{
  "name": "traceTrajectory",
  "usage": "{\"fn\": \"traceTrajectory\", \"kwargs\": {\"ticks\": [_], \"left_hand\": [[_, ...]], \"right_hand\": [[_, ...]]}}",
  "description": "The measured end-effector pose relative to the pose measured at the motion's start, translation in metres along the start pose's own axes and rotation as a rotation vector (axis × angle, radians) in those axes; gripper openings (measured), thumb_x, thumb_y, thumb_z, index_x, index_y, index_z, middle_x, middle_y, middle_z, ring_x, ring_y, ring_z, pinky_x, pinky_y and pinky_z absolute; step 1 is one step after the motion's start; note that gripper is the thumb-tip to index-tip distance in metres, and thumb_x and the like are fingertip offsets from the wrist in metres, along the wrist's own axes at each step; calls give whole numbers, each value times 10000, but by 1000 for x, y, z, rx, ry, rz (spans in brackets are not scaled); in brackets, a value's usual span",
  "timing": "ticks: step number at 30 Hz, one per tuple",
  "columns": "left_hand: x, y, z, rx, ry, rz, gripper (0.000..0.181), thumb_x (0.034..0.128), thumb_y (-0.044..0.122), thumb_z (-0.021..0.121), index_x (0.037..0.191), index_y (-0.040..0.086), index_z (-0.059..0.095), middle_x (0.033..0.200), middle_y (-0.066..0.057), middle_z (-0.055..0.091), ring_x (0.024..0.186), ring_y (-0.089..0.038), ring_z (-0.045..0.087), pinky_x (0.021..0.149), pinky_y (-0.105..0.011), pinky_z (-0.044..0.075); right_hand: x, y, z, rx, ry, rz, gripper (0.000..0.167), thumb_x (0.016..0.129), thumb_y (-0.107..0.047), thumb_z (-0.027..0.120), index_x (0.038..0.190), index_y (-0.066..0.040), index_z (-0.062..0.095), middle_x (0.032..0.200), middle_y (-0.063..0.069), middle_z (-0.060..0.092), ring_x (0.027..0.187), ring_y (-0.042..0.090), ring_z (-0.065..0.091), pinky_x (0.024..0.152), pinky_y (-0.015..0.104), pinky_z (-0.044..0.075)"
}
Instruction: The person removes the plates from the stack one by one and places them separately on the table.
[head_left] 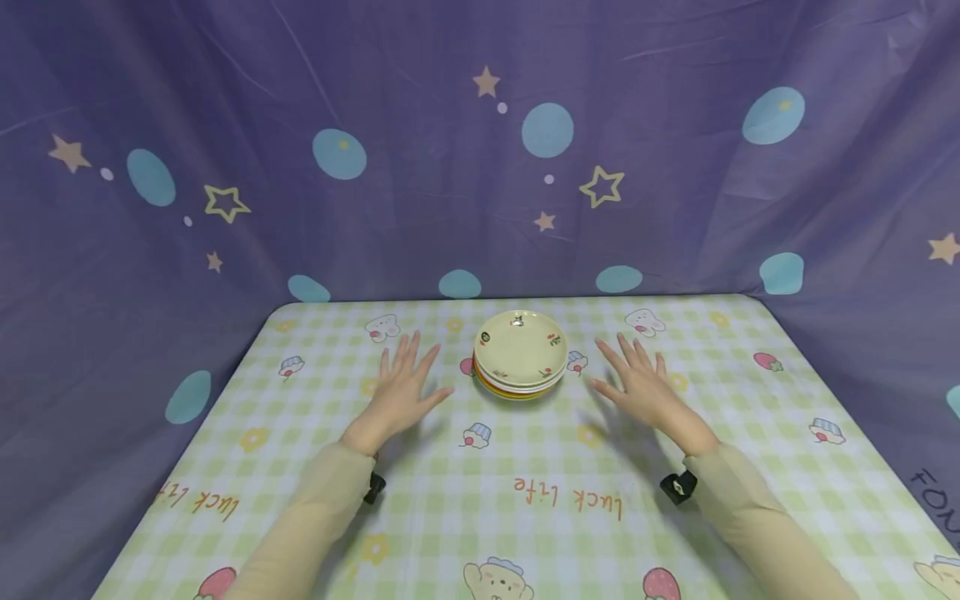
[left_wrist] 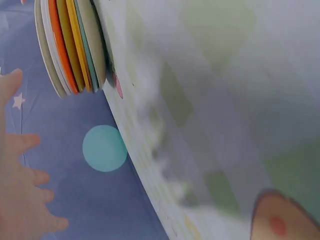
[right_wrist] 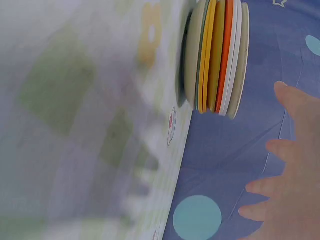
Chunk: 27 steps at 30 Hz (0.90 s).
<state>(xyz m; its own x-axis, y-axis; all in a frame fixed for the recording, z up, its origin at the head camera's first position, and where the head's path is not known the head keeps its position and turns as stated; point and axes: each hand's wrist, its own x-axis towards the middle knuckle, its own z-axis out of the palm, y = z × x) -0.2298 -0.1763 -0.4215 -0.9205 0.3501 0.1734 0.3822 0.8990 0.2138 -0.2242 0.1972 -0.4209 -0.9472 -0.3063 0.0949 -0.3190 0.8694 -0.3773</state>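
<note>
A stack of plates [head_left: 521, 354] sits toward the back middle of the table. Its top plate is cream with small printed figures near the rim. From the side, in the left wrist view, the stacked plates [left_wrist: 70, 45] show cream, white, orange, yellow and teal edges. My left hand [head_left: 400, 390] is held to the left of the stack, fingers spread, touching nothing. On the other side, my right hand [head_left: 642, 387] hovers with fingers spread as well, apart from the plates. Both hands cast shadows on the cloth.
A green-and-white checked tablecloth [head_left: 555, 550] with printed cupcakes, strawberries and bears covers the table. Behind it and at both sides hangs a purple curtain [head_left: 420, 75] with stars and blue spots. Black straps [head_left: 678, 486] sit at the wrists.
</note>
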Motion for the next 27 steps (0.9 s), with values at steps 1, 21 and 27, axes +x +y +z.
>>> {"fn": "traceTrajectory", "kwargs": {"ticks": [1,21,27], "left_hand": [[2,1,1,-19,6,2,702,851,503,467,1393,104,271,1465,-185,21,1332,-340,-40,1047,-541,-86],[37,22,24,-628,25,-163,536,912,306,465,1337,9,332,1376,-204,309,1252,-334,306,1042,-447,260],[42,27,30,-809,17,-252,507,914,252,475,1339,12,339,1382,-167,330,1242,-341,331,1023,-444,299]], "right_hand": [[3,-2,0,25,-1,-2,685,872,-485,447,1424,-191,169,1444,234,86,1300,437,42,996,638,-57],[46,-26,22,825,-34,113,618,909,-209,487,1393,13,174,1305,321,335,1123,413,434,924,451,417],[52,-34,30,984,25,220,588,886,-116,511,1367,55,221,1274,325,357,1063,383,480,886,400,457]]}}
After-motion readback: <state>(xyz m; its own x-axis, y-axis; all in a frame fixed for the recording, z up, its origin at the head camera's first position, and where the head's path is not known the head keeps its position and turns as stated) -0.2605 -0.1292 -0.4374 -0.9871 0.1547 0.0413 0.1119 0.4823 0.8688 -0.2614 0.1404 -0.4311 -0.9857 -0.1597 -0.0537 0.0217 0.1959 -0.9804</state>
